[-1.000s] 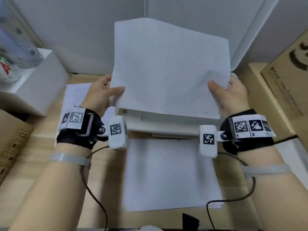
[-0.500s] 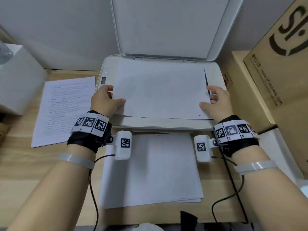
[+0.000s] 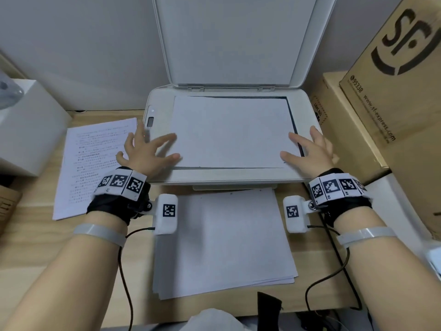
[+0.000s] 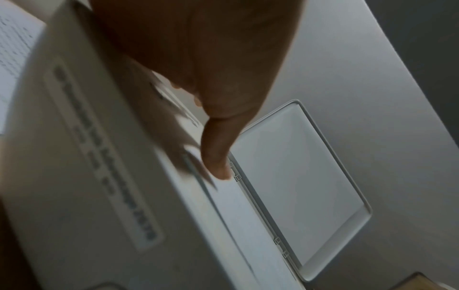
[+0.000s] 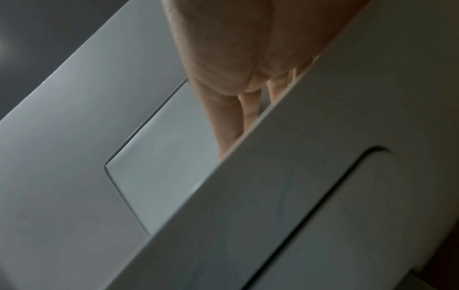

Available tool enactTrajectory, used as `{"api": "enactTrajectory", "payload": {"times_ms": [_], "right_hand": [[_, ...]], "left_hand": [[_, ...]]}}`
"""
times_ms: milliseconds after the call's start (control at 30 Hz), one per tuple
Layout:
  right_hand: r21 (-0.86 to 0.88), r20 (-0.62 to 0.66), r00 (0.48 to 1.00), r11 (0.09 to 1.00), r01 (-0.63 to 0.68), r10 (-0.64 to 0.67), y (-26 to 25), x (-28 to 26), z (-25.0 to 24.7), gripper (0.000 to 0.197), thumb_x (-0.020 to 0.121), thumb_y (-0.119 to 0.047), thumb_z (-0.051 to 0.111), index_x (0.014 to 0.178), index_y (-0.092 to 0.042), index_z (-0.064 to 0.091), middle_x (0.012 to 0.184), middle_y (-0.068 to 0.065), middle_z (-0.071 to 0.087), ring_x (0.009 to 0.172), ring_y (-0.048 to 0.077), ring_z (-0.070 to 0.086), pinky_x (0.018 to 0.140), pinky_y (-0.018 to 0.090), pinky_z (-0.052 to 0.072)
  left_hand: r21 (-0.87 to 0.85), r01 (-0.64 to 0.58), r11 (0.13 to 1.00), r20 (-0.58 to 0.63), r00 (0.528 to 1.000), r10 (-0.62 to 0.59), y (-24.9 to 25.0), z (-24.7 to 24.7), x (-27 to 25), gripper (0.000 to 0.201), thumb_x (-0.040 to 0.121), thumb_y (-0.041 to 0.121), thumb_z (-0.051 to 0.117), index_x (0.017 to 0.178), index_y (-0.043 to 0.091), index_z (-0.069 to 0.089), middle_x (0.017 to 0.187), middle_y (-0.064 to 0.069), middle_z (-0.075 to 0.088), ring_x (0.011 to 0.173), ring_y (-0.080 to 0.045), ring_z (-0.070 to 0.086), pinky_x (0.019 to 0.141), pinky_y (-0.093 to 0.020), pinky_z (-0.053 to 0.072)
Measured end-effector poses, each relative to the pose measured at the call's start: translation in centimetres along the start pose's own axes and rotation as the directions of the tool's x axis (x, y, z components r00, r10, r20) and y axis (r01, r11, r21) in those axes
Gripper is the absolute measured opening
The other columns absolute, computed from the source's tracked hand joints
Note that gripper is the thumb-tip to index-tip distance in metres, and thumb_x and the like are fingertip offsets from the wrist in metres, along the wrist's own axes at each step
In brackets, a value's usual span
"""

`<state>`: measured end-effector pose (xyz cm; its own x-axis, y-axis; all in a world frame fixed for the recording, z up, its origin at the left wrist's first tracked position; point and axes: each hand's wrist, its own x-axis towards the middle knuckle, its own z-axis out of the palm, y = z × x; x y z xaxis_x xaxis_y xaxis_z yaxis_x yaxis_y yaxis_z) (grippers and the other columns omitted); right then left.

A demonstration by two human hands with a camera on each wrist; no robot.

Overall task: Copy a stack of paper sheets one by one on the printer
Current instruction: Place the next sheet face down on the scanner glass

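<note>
Now a plain white sheet (image 3: 229, 130) lies flat on the glass of the printer (image 3: 157, 103), its lid (image 3: 233, 39) up. Left hand (image 3: 145, 151) and right hand (image 3: 307, 151) touch its sides, fingers spread. The brown box (image 3: 391, 87) says "95338" and "www.sf-express.com".

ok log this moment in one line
sheet flat on printer glass | lid up | left hand, right hand open at edges
</note>
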<state>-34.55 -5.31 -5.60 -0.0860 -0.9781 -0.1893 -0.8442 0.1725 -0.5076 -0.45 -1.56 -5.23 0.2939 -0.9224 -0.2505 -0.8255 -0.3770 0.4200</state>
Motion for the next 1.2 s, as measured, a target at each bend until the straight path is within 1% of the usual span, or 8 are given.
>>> {"api": "enactTrajectory", "payload": {"times_ms": [67,133,300,433,733,867,967,1200], "right_hand": [[-0.013,0.003,1.000,1.000,0.013,-0.013,0.19,0.09,0.12,0.052,0.081,-0.049,0.065,0.130,-0.047,0.048,0.158,-0.012,0.006,0.144,0.013,-0.003,0.113,0.042,0.000],[-0.041,0.001,1.000,0.999,0.021,-0.021,0.31,0.14,0.15,0.051,0.082,-0.046,0.065,0.130,-0.045,0.049,0.158,-0.010,0.007,0.144,0.013,-0.003,0.113,0.041,0.000],[-0.056,0.009,1.000,0.998,0.011,-0.010,0.33,0.25,0.01,0.051,0.086,-0.041,0.063,0.134,-0.041,0.046,0.158,-0.007,0.007,0.144,0.014,-0.003,0.113,0.043,0.000],[-0.047,0.013,1.000,0.999,0.007,-0.007,0.38,0.21,-0.13,0.051,0.086,-0.039,0.063,0.134,-0.040,0.046,0.158,-0.006,0.008,0.144,0.015,-0.002,0.114,0.043,0.000],[-0.044,0.013,1.000,0.999,0.015,-0.015,0.30,0.02,-0.19,0.054,0.083,-0.041,0.067,0.134,-0.040,0.047,0.158,-0.005,0.009,0.144,0.015,-0.003,0.113,0.043,0.000],[-0.046,0.006,1.000,0.999,0.012,-0.012,0.35,-0.08,-0.17,0.054,0.083,-0.041,0.067,0.133,-0.040,0.047,0.158,-0.005,0.010,0.144,0.015,-0.002,0.113,0.043,0.001],[-0.016,0.012,1.000,1.000,0.010,-0.010,0.38,-0.11,-0.32,0.055,0.081,-0.038,0.070,0.133,-0.039,0.049,0.158,-0.005,0.010,0.144,0.015,-0.002,0.114,0.043,0.001],[-0.007,0.000,1.000,1.000,0.009,-0.009,0.29,-0.24,-0.37,0.057,0.081,-0.034,0.070,0.134,-0.035,0.049,0.158,-0.003,0.011,0.144,0.015,-0.001,0.115,0.043,0.002]], "left_hand": [[0.041,-0.020,0.999,0.013,1.000,0.020,-0.14,0.17,0.23,0.055,0.083,0.052,0.063,0.133,0.054,0.042,0.159,0.006,-0.015,0.146,-0.024,-0.008,0.113,-0.056,0.000],[0.047,-0.028,0.999,0.029,0.999,0.027,-0.17,0.28,0.48,0.055,0.083,0.049,0.064,0.134,0.053,0.042,0.159,0.006,-0.016,0.146,-0.024,-0.009,0.114,-0.056,0.001],[0.049,-0.049,0.998,0.081,0.996,0.045,-0.25,0.42,0.81,0.058,0.080,0.053,0.066,0.133,0.054,0.041,0.158,0.008,-0.017,0.146,-0.026,-0.013,0.114,-0.058,0.000],[0.025,-0.074,0.997,0.096,0.993,0.072,-0.34,0.21,0.52,0.060,0.078,0.052,0.068,0.133,0.050,0.044,0.158,0.009,-0.018,0.146,-0.028,-0.015,0.113,-0.057,-0.001],[-0.002,-0.076,0.997,0.117,0.990,0.075,-0.23,-0.28,0.40,0.059,0.083,0.042,0.068,0.137,0.043,0.044,0.158,0.007,-0.017,0.145,-0.031,-0.017,0.113,-0.058,-0.002],[0.035,-0.089,0.995,0.141,0.987,0.083,-0.14,-0.36,0.44,0.059,0.085,0.043,0.064,0.139,0.044,0.040,0.158,0.008,-0.019,0.144,-0.031,-0.018,0.112,-0.058,-0.003],[0.063,-0.096,0.993,0.153,0.985,0.085,-0.12,-0.37,0.55,0.059,0.086,0.044,0.063,0.140,0.044,0.038,0.158,0.008,-0.019,0.144,-0.031,-0.020,0.112,-0.059,-0.003],[0.123,-0.108,0.986,0.152,0.984,0.088,-0.11,-0.01,0.66,0.063,0.082,0.053,0.062,0.140,0.045,0.038,0.158,0.009,-0.019,0.144,-0.031,-0.021,0.111,-0.061,-0.002]]}}
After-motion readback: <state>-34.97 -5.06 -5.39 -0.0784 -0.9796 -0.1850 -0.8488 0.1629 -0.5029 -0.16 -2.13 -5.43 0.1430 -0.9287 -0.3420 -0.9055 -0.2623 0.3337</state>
